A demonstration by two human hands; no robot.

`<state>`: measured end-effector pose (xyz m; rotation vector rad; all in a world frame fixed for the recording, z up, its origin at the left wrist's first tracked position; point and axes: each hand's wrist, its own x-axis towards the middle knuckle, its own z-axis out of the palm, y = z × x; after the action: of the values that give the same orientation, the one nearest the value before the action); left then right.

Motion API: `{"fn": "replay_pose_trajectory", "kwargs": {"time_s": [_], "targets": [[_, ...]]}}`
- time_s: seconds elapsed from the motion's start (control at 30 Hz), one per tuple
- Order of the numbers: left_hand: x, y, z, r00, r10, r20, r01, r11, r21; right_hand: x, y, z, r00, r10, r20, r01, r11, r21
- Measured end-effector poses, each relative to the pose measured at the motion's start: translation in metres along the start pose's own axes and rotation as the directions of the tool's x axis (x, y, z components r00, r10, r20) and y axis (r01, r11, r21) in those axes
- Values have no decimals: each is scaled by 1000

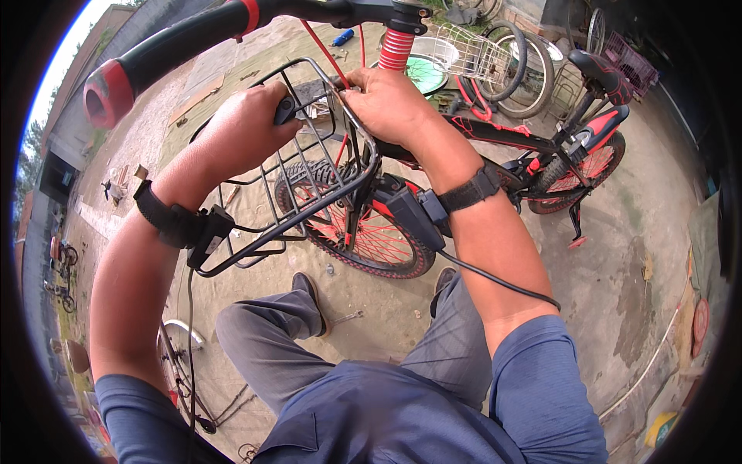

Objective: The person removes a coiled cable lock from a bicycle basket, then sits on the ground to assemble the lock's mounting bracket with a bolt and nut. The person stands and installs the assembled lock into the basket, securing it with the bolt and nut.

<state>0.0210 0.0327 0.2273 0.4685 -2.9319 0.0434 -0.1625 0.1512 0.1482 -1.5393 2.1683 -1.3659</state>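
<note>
A black wire basket [309, 208] hangs at the front of a black and red bicycle [495, 133], below its handlebar [185, 58]. My left hand [246, 124] is closed around a small dark tool with a rounded end [286, 108], over the basket's upper part. Beside it, my right hand [394, 107] is closed at the basket's rear rim, next to a red cable [321, 50]. Its fingertips press together there, and what they pinch is hidden. Under the basket stands the front wheel with red spokes [382, 232], between my feet and the frame.
A white wire basket [475, 54], loose wheels and a green-lined basin [423, 73] stand beyond the bicycle. A blue bottle-like object [343, 37] lies on the ground. Near my left foot is a small wrench-like tool [348, 317]. Another bicycle wheel [182, 336] lies at the lower left.
</note>
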Motion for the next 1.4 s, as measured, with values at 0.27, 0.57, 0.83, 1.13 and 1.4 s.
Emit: {"fn": "replay_pose_trajectory", "kwargs": {"time_s": [0.27, 0.57, 0.83, 1.13, 1.4], "targets": [[10, -12, 3, 931, -35, 364, 264, 752, -604, 0, 1, -1, 1000, 6, 7, -6, 999, 32], [13, -22, -1, 962, -38, 270, 115, 955, -273, -1, -1, -3, 1000, 12, 12, -13, 999, 51], [26, -11, 17, 999, 8, 52, 16, 899, -438, -3, -1, -2, 1000, -7, 2, 7, 997, 73], [40, 2, 37, 998, -46, -49, 25, 932, -361, -4, -4, -5, 998, 47, 36, -50, 993, 106], [35, 5, 42, 994, -54, -94, 6, 891, -455, 0, -3, -5, 998, 29, 50, -33, 995, 93]]}}
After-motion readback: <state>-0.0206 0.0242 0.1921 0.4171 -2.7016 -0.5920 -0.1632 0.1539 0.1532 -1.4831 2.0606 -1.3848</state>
